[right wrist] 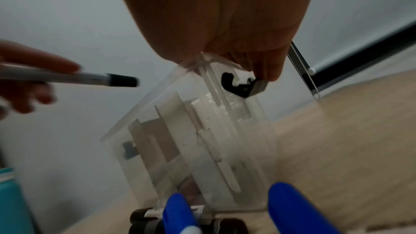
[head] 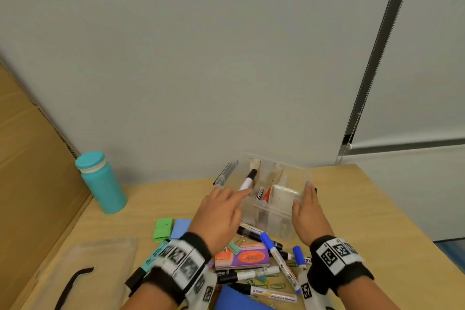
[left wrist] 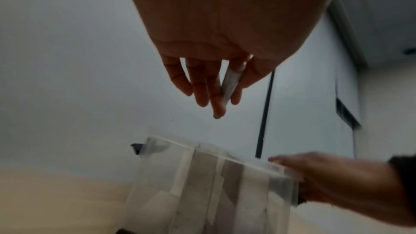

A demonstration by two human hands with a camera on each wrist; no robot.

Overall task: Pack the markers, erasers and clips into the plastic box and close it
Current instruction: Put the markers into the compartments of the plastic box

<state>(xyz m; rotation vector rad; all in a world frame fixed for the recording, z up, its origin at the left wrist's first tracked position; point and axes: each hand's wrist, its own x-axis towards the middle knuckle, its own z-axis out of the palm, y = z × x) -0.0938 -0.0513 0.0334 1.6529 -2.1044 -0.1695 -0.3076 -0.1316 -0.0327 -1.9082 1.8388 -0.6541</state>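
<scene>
Left hand pinches a black-capped marker by its white barrel, cap end forward and poised over the open plastic box. From the left wrist view the fingers lie fairly straight along the barrel, so the hold looks light. Right hand grips the box's right end wall, thumb on the near side and fingers by the black latch, and the right wrist view suggests the box is tipped rather than flat on the bench.

That tilt is the main risk, I think: two markers already stand in a middle compartment and could slide out if the box leans further. The held marker comes in at a slant and may catch on a divider or the rim and skid out of so loose a pinch. Near the body, loose markers, erasers and paper clips crowd the bench against the box's front wall; a wrist dragging back could scatter them. Its lid lies to the left.
</scene>
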